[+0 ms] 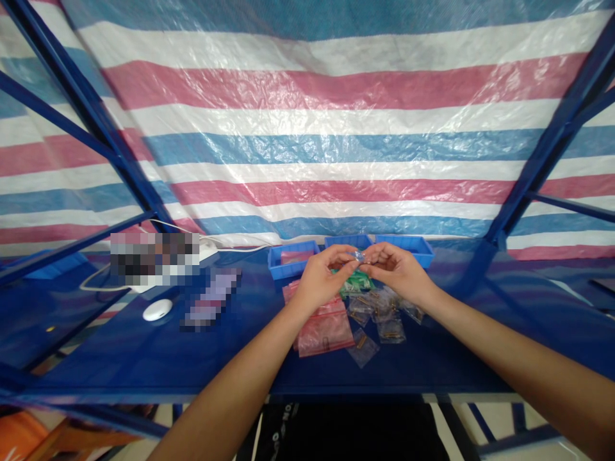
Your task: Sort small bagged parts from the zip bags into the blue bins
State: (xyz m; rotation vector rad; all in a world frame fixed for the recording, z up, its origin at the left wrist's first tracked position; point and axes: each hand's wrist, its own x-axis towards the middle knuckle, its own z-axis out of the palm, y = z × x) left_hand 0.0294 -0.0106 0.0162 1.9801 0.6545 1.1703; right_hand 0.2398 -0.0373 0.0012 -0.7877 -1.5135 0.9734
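Note:
My left hand (329, 272) and my right hand (391, 266) meet over the middle of the blue table. Pinched between their fingertips is a small clear plastic bag (358, 256); what it contains is too small to make out. Below the left hand lie pink plastic bags (325, 330) in a loose stack. Green pieces, perhaps bagged, (354, 283) show beneath the fingers, partly hidden. Several small clear bags with brass-coloured pieces (391, 329) are spread under the right hand, and one more such bag (362, 347) lies nearer the front edge.
Behind the hands stand three blue bins; the left bin (275, 264) holds something pink, and the right bin (425, 251) is partly covered by my hand. At left lie a white rounded case (157, 310), a blurred-out flat object (211, 299) and white cables (240, 249). Blue frame posts (538, 160) flank a striped tarp.

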